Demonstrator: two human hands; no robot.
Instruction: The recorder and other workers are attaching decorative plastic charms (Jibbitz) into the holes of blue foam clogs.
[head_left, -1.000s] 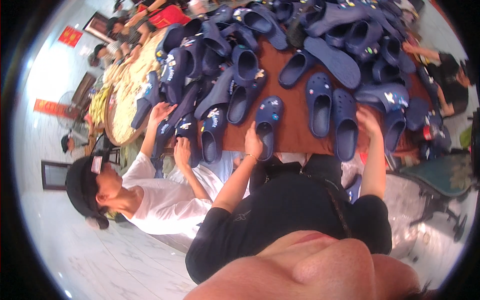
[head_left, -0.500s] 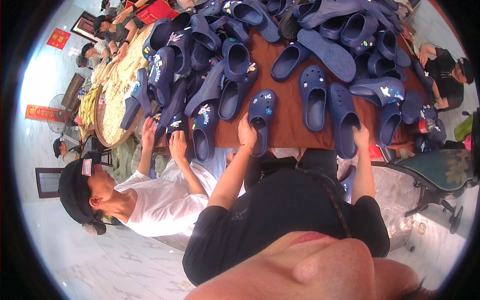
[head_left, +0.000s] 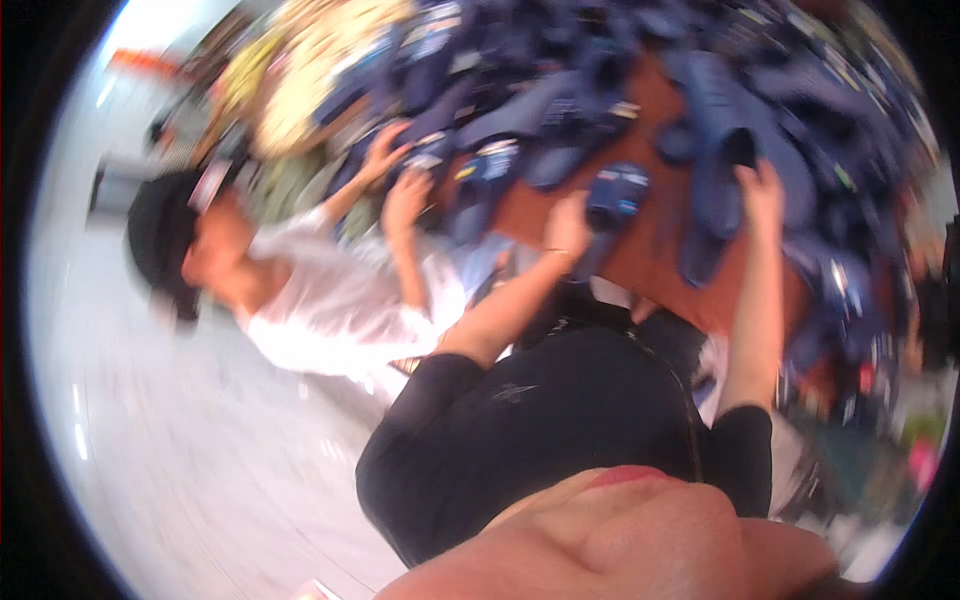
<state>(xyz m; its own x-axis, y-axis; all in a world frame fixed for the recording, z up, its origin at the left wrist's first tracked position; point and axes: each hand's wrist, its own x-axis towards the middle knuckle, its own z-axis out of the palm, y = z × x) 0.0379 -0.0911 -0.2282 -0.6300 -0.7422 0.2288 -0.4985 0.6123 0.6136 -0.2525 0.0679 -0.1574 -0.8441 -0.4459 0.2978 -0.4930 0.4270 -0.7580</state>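
Observation:
My left hand (head_left: 568,225) is closed on the side of a navy clog (head_left: 618,190) with small coloured charms on its top. Over on the right, my right hand (head_left: 760,190) grips another navy clog (head_left: 716,115) by its heel end, the fingers at the rim of its opening. Both clogs are above the brown-covered table (head_left: 655,265) near its front edge. Motion blur hides the finer finger positions and the charms' shapes.
Many navy clogs (head_left: 530,110) lie heaped across the table. At my left a person in a white shirt (head_left: 330,290) has both hands by a charm-covered clog (head_left: 430,150). Beyond is a round tray of pale pieces (head_left: 310,80). A dark green chair (head_left: 850,460) stands at right.
The view has swung and blurred. My right hand has moved farther over the table with its clog. My left hand still holds the charm-covered clog, now tilted differently.

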